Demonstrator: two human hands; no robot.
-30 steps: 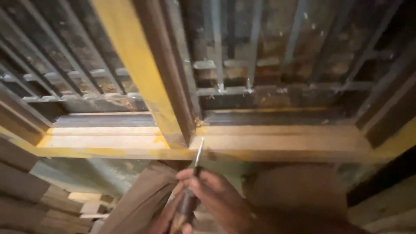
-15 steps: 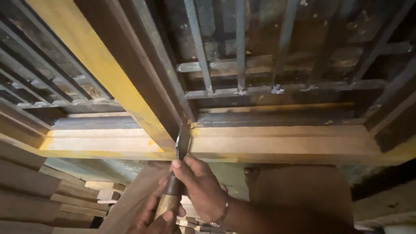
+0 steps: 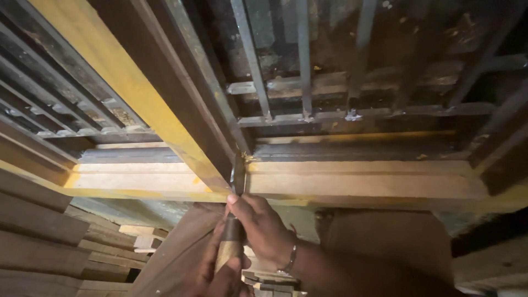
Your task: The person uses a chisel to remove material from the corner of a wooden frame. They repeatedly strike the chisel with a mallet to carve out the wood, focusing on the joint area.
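I am looking down at a big wooden window frame (image 3: pixel 357 184), pale and raw along its bottom rail, with a yellow-edged upright post (image 3: pixel 137 93) slanting from eleven o'clock toward the centre, where it is meeting the rail. Dark metal bars (image 3: pixel 303 60) are running behind the frame at twelve o'clock, fixed into flat cross strips. Stacked wooden planks (image 3: pixel 38 231) are lying at eight o'clock.

I am holding a chisel (image 3: pixel 234 220) at six o'clock: it is showing a narrow grey steel blade above a thick, worn wooden handle, light brown with darker stains. Its tip is pressing into the joint where the post is meeting the rail, with small yellow chips sitting just beside it.

My right hand (image 3: pixel 264 225) is wrapping tightly around the upper handle, thumb pointing up along the blade. My left hand (image 3: pixel 217 272) is closing around the lower handle, partly cut off by the bottom edge.
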